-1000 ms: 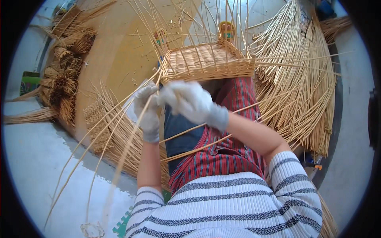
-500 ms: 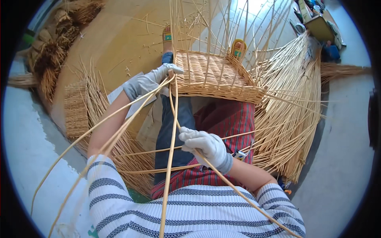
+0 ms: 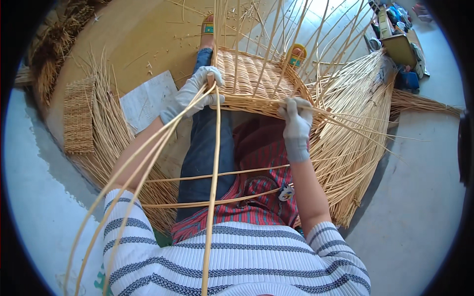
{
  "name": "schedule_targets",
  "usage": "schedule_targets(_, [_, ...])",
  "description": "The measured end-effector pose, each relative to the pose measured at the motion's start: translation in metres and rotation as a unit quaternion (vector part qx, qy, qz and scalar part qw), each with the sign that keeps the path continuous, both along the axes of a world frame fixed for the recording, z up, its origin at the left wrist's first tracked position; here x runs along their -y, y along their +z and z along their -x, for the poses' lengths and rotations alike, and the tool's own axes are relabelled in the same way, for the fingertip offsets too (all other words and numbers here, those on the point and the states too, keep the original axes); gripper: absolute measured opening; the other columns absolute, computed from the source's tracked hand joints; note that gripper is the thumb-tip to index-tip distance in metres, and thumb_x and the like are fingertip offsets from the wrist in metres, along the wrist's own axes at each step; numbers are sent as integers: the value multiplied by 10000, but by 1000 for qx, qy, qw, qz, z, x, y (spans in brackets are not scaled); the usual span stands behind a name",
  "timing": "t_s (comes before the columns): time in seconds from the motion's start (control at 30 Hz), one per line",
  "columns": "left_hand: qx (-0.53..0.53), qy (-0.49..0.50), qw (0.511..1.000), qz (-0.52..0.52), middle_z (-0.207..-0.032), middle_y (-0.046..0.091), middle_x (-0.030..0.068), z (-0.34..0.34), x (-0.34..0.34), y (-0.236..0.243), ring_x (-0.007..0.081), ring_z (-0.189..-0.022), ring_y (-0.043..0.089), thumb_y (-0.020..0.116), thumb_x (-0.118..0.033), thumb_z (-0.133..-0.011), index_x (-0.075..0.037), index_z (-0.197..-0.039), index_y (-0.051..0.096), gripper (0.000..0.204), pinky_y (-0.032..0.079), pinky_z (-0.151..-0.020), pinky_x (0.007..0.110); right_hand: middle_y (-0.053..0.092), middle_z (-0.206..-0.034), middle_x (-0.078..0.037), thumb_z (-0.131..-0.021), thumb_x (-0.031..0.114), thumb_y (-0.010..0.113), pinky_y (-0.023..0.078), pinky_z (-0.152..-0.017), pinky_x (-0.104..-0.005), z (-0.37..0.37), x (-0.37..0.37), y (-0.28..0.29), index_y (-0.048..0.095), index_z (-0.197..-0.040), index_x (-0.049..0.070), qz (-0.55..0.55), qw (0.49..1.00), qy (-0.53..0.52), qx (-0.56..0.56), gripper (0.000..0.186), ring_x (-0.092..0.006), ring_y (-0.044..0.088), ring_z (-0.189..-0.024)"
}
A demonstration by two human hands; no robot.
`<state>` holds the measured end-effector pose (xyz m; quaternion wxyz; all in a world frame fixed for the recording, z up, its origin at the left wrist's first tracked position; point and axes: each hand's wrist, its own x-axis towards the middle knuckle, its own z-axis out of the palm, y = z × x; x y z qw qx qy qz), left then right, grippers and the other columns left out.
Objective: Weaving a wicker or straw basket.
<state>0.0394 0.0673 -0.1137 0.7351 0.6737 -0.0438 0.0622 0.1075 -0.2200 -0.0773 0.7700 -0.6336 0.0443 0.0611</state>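
The left hand (image 3: 192,92) grasps the near left corner of the basket (image 3: 252,102), its glove folded around a thick corner stick (image 3: 211,79), so this corner is probably held steady. The right hand (image 3: 296,123), also gloved, has its fingers bent at the right part of the near wall, where 1 thin rod passes; I cannot tell if it pinches this rod. With the 2 hands at 2 ends, the near side seems well controlled.

From the left corner, 1 long rod (image 3: 214,182) hangs toward the striped shirt (image 3: 247,254), and other rods spread over the left forearm, perhaps out of the way. The basket lies upon the person's knees, which seem to carry its weight; its stakes (image 3: 270,42) rise on the far side. Farther out, a large rod bundle (image 3: 355,153) lies at right, and a woven panel (image 3: 79,118) at left, near a pale sheet (image 3: 148,101).
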Motion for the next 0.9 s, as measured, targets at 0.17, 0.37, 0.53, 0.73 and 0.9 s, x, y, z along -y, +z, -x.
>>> schedule_targets(0.17, [16, 172, 984, -31, -1073, 552, 14, -2, 33, -7, 142, -988, 555, 887, -62, -715, -116, -1092, 531, 521, 457, -953, 291, 661, -891, -51, -939, -15, 657, 544, -706, -274, -32, -5, -1, 594, -1032, 39, 116, 953, 46, 277, 125, -146, 662, -785])
schedule_targets(0.37, [-68, 143, 798, 581, -932, 558, 20, -20, 37, -39, 139, -850, 597, 638, -156, -997, -72, -1209, 539, 249, 541, -853, 407, 431, -1383, -145, -887, 16, 641, 406, -1004, -357, -124, -148, 84, 401, -1350, 92, 307, 729, 280, 544, 527, -311, 448, -1238])
schedule_targets(0.53, [-17, 213, 920, 329, -901, 570, 21, -4, 39, -50, 155, -912, 605, 686, -178, -968, -52, -1152, 581, 247, 529, -885, 386, 475, -1492, -221, -841, -49, 588, 460, -1052, -360, -91, -179, 92, 517, -1440, 55, 78, 857, 215, 462, 612, -365, 499, -1343])
schedule_targets(0.73, [27, 251, 966, -52, -926, 577, -2, -11, 46, -20, 152, -986, 572, 810, -97, -767, -111, -922, 568, 288, 473, -982, 362, 646, -860, -76, -1068, 136, 478, 554, -742, -356, -12, 8, -21, 556, -1120, 56, -99, 958, 83, 255, 123, -191, 651, -798])
schedule_targets(0.9, [-37, 275, 959, 61, -906, 584, -28, -12, 51, -18, 76, -867, 576, 914, -126, -731, -7, -1256, 480, 692, 504, -914, 231, 637, -784, -57, -1085, 208, 479, 569, -759, -342, -13, 9, -5, 537, -1176, 55, -54, 987, 67, 136, 187, -168, 676, -778])
